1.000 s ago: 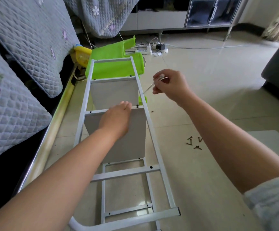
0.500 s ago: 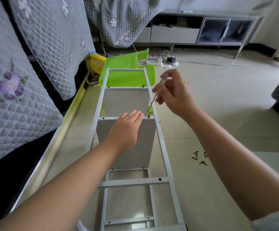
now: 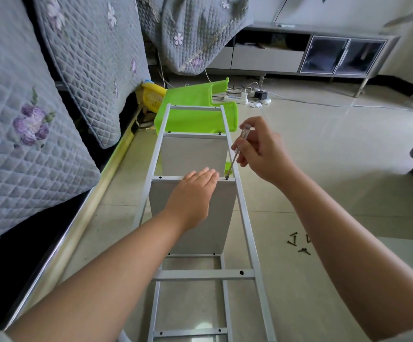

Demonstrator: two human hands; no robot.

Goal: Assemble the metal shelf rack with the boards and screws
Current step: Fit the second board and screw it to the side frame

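Head view: on the floor (image 3: 324, 169) lies a grey metal rack (image 3: 246, 225). Left hand (image 3: 191, 196) presses flat on a board (image 3: 222, 218) at a crossbar. Right hand (image 3: 262, 150) grips a screwdriver (image 3: 236, 154), tip at a screw hole. Loose screws (image 3: 298, 243) lie near the right forearm.

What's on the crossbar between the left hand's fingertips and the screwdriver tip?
Head view: only a short bare stretch of the crossbar lies between the left hand and the screwdriver tip, which sits at the screw hole.
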